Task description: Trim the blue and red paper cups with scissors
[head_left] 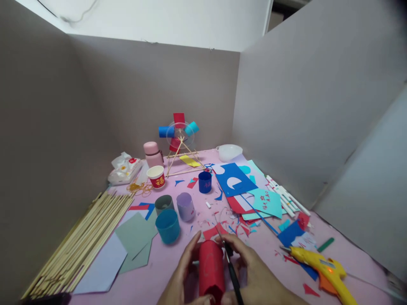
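Note:
Low in the middle of the view, my left hand (181, 275) curls around a red paper tube (210, 271) and holds it just above the pink table (318, 231). My right hand (254, 271) grips black scissors (231, 271), their blades pointing up past the tube's top edge to a red paper scrap (213, 231). Just beyond the tube stand a teal paper cylinder (167, 226), a lilac one (185, 206), a grey-green one (164, 204) and a dark blue one (204, 181).
A yellow glue gun (321, 264) lies at the right. Bamboo sticks (85, 241) line the left edge, paper sheets (133, 239) beside them. Coloured paper (237, 180), white pens (288, 197), a stick-and-paper wheel model (179, 142), a pink bottle (153, 154), a red cup (157, 176) and a white bowl (229, 151) sit farther back. Grey partitions enclose the table.

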